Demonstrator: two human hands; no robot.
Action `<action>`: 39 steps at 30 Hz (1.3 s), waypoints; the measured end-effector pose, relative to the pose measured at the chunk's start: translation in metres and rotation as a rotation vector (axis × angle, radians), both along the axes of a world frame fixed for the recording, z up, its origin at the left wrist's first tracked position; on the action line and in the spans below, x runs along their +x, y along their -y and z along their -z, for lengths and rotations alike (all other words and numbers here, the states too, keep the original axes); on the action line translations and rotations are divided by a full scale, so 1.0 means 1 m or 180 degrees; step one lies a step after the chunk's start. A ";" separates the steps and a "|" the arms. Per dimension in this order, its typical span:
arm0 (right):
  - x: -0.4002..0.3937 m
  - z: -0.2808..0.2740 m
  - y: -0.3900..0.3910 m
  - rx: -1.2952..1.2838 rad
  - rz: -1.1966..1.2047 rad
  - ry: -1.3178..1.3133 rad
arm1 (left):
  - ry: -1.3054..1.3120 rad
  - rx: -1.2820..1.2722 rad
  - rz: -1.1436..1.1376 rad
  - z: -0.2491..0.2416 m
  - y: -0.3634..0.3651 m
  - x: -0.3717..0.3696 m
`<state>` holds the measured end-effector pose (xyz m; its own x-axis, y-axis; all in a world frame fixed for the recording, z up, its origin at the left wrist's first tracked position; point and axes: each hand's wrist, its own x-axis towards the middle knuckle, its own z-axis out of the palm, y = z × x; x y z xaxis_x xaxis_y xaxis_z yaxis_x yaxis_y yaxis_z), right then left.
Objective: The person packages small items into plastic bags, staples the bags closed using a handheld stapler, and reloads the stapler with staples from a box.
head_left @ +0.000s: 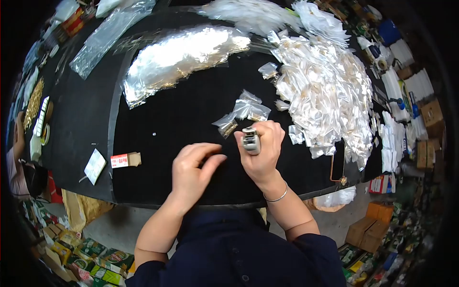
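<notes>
Evidently right hand (pixel 262 150) clasps stapler (pixel 251 141) for squeezing, left hand (pixel 192 168) half-curled, seemingly holding nothing, bags (pixel 245 108) lying just beyond, likely for easy reach

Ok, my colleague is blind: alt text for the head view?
A person's right hand grips a stapler-like tool over a black table, the left hand curled nearby. Beyond lie small packets, a large packet pile to the right, clear bags to the left.

Both bare forearms (pixel 158 228) slant inward, toward the far side. The left grip (pixel 190 167) curls loosely, thumb (pixel 213 166) apart; the right grip (pixel 263 160) is clenched.
</notes>
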<state>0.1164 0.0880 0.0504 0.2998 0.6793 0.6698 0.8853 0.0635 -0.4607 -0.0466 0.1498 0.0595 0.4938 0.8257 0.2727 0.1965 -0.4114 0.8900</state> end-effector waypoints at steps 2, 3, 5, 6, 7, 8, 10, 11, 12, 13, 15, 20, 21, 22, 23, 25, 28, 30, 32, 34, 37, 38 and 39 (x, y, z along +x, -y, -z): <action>-0.002 -0.009 -0.005 0.0006 -0.0625 -0.0318 | -0.0052 -0.0223 -0.0211 0.002 -0.013 -0.014; -0.004 -0.011 -0.008 0.0019 -0.0932 -0.0473 | -0.0106 -0.0466 -0.0450 0.002 -0.018 -0.018; -0.025 0.004 -0.008 -0.0628 -0.1524 -0.2130 | 0.0258 -0.0621 -0.0549 0.005 -0.022 -0.019; -0.029 0.016 -0.017 -0.0565 -0.1497 -0.2122 | 0.0625 -0.0818 -0.0691 0.008 -0.023 -0.018; -0.032 0.030 -0.027 -0.0620 -0.1483 -0.2543 | 0.0992 -0.1020 -0.0832 0.011 -0.025 -0.018; -0.033 0.043 -0.037 -0.0674 -0.1476 -0.2962 | 0.0992 -0.0980 -0.0791 0.015 -0.026 -0.017; -0.022 0.050 -0.052 -0.0688 -0.1480 -0.3370 | 0.1036 -0.1194 -0.0782 0.023 -0.027 -0.016; -0.007 0.048 -0.066 -0.0631 -0.1223 -0.3232 | 0.1053 -0.1310 -0.0785 0.026 -0.028 -0.015; 0.009 0.046 -0.079 -0.0577 -0.0962 -0.3097 | 0.1049 -0.1285 -0.0762 0.027 -0.030 -0.012; 0.028 0.043 -0.088 -0.0593 -0.0789 -0.2908 | 0.1000 -0.1437 -0.0640 0.027 -0.032 -0.009; 0.071 0.042 -0.098 -0.0608 -0.0236 -0.2611 | 0.0901 -0.1754 -0.0406 0.028 -0.035 0.000; 0.171 0.060 -0.098 0.0065 0.0902 -0.2015 | 0.0543 -0.1855 0.0045 0.029 -0.043 0.030; 0.188 0.060 -0.093 0.0072 0.0922 -0.2010 | 0.0481 -0.1686 0.0146 0.031 -0.043 0.039; 0.202 0.060 -0.088 -0.0007 0.1049 -0.1836 | 0.0416 -0.1515 0.0245 0.033 -0.043 0.047; 0.216 0.060 -0.084 -0.0087 0.1171 -0.1665 | 0.0349 -0.1342 0.0340 0.033 -0.044 0.053; 0.242 0.057 -0.074 0.0020 0.1226 -0.1574 | 0.0244 -0.1246 0.0386 0.032 -0.045 0.062; 0.258 0.052 -0.073 0.0220 0.1289 -0.1373 | 0.0061 -0.1053 0.0435 0.031 -0.045 0.072; 0.252 0.041 -0.077 0.0102 0.1465 -0.1212 | 0.0144 -0.1100 0.0467 0.033 -0.044 0.080; 0.235 0.024 -0.084 0.0022 0.1536 -0.1132 | 0.0185 -0.1139 0.0462 0.035 -0.038 0.089; 0.204 0.012 -0.102 0.0401 0.0779 -0.1953 | 0.0272 -0.1103 0.0612 0.036 -0.031 0.101; 0.196 0.039 -0.131 -0.0002 0.0055 -0.2264 | 0.0305 -0.0883 0.0786 0.038 -0.028 0.106; 0.199 0.044 -0.138 -0.0169 -0.0001 -0.2792 | 0.0275 -0.0679 0.0856 0.039 -0.028 0.104; 0.201 0.046 -0.147 -0.0342 -0.0067 -0.3321 | 0.0244 -0.0472 0.0916 0.040 -0.028 0.102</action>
